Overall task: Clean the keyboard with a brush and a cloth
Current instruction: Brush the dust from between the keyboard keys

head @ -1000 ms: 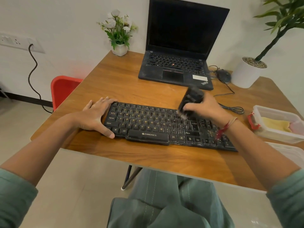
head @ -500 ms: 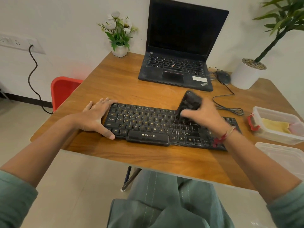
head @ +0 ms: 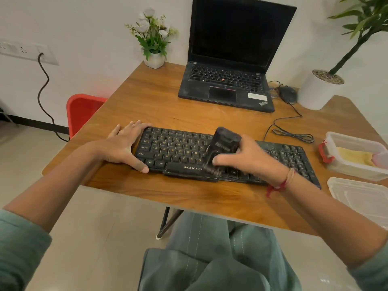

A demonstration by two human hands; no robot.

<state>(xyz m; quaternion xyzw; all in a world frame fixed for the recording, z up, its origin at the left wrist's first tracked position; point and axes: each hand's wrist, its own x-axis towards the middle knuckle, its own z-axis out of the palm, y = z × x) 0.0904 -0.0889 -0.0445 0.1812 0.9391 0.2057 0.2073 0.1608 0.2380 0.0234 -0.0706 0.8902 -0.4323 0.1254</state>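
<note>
Tabletop (head: pixel 189 110): wooden, with rounded corners.

Keyboard (head: pixel 180 152): black, lying along the near edge of the tabletop, its left end toward the near left corner.

Left hand (head: pixel 123 143): flat and spread, fingers apart, clasping the left end of the keyboard; thumb on its near left corner, fingers along its far left corner.

Right hand (head: pixel 249 158): grip clamped on the brush (head: pixel 222 148), over the middle of the keyboard. The brush is black, tilted, its lower end down at the keys by the spacebar; blurred, so bristles cannot be made out.

Laptop (head: pixel 231 59): open, screen dark, at the far edge of the tabletop.

Mouse (head: pixel 287 94): just right of the laptop, its cable (head: pixel 294 135) coiled behind the keyboard's right end.

Box (head: pixel 354 154): clear plastic, at the right edge of the tabletop, with a yellow cloth (head: pixel 354 157) inside.

Lid (head: pixel 361 198): clear, near the box, at the near right corner.

Flowers (head: pixel 152 36): in a white pot at the far left corner.
</note>
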